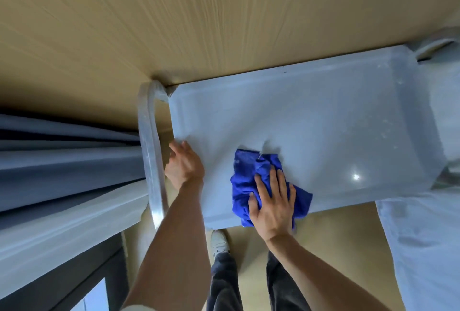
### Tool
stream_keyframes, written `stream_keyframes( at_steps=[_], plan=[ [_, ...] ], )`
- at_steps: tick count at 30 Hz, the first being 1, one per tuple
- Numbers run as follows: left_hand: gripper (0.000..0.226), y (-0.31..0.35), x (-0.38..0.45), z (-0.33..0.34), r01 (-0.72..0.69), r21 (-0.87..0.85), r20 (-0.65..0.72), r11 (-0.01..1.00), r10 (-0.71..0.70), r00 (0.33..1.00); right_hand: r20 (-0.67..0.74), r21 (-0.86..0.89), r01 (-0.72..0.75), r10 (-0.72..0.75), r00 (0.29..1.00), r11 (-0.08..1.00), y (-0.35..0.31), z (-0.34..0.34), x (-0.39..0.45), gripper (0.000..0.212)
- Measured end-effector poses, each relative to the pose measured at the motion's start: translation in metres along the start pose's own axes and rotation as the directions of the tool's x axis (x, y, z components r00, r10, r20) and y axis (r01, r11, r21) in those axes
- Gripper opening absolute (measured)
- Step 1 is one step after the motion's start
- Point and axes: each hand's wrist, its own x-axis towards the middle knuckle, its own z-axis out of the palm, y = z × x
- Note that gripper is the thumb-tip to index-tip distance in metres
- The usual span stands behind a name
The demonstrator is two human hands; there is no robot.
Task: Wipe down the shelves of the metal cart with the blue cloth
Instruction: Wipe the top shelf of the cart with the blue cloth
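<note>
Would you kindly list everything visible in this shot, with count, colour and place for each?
Cart top shelf: one, pale grey metal, centre and right, against the wall.
Cart handle: one, shiny silver tube, at the shelf's left end.
Blue cloth: one, bright blue, crumpled on the shelf near its front edge.
Wall: one, tan, behind the cart.
Curtain: one, grey-blue, far left.
White fabric: one, white, lower right.
Shoe: one seen, white, on the floor below the shelf.
Trousers: one pair, dark grey, bottom centre.
Left hand: one, at the shelf's left front corner.
Right hand: one, flat on the cloth.
</note>
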Motion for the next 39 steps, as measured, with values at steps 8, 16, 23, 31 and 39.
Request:
stream_keyframes(
  at_steps=[8,16,23,31,39],
  plan=[
    [0.033,-0.002,0.004,0.002,0.035,0.009,0.033,0.999,-0.035,0.999,-0.102,0.037,0.249,-0.245,0.964,0.968,-0.08,0.023,0.153,0.04],
    [0.035,-0.004,0.006,0.005,0.008,0.015,0.031,1.0,-0.008,0.999,0.031,0.048,0.454,-0.456,0.889,0.89,-0.173,0.033,0.231,0.041],
    [0.034,-0.008,0.003,0.011,-0.044,-0.001,-0.021,0.999,0.044,0.999,0.02,0.137,-0.056,0.054,0.998,0.989,-0.123,0.016,0.227,0.047],
    [0.033,-0.006,0.0,0.003,-0.057,0.0,-0.013,0.998,0.057,0.998,-0.082,0.127,-0.356,0.367,0.927,0.926,-0.048,0.006,0.174,0.048],
    [0.034,0.002,-0.006,-0.008,-0.049,0.02,0.001,0.999,0.049,0.999,-0.034,0.056,-0.26,0.262,0.965,0.964,-0.051,0.012,-0.006,0.044]
  ],
)
